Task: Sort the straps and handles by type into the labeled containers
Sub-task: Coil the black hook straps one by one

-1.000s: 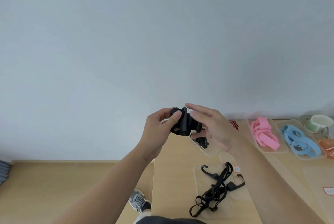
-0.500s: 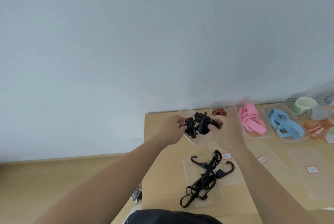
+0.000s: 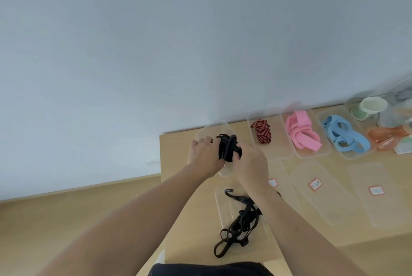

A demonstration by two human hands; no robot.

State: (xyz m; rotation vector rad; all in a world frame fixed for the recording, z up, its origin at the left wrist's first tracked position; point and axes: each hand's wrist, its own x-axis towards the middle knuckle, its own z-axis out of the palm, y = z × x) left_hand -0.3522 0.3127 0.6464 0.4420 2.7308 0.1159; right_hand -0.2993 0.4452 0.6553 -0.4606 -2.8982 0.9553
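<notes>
Lowered, left hand (image 3: 204, 155) and right hand (image 3: 250, 162) pinch black bundle (image 3: 227, 148) above clear container (image 3: 209, 127).

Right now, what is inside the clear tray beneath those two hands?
The left hand and right hand hold a black strap bundle over the clear tray. Only its far end shows; hands and bundle cover the rest.

Bunched black strap (image 3: 228, 148) gripped from both sides above a clear container (image 3: 209, 128) at centre frame. Rightward along the upper right, each in its own container: red-striped strap (image 3: 262, 134), pink straps (image 3: 302, 133), blue straps (image 3: 344, 137). At lower centre, tangled black hooked straps (image 3: 238, 220) in another container.
</notes>
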